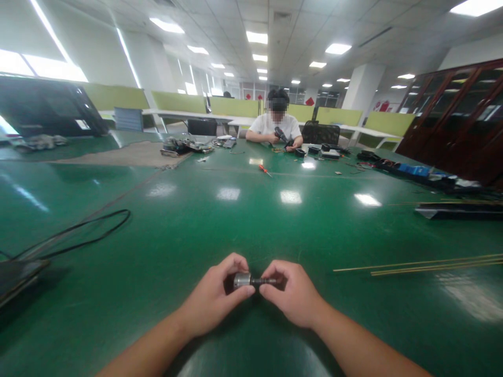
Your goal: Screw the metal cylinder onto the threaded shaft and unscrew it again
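Observation:
Low in the head view, my left hand (214, 293) grips a short silver metal cylinder (242, 280) between thumb and fingers. A thin dark ridged shaft (256, 281) extends from the cylinder's right end, in line with it. The thumb and fingers of my right hand (293, 293) close around the shaft's other end. Both hands hold this one part level, just above the green tabletop (251, 230). My right fingers partly hide the shaft's far end, and I cannot tell whether shaft and cylinder are joined.
Thin brass-coloured rods (432, 266) lie at right, near a dark metal channel (459, 211). A black cable (90, 233) loops at left. An orange-handled screwdriver (264, 169) lies farther off. Across the table sits a co-worker (275, 125) holding a dark power tool (281, 134).

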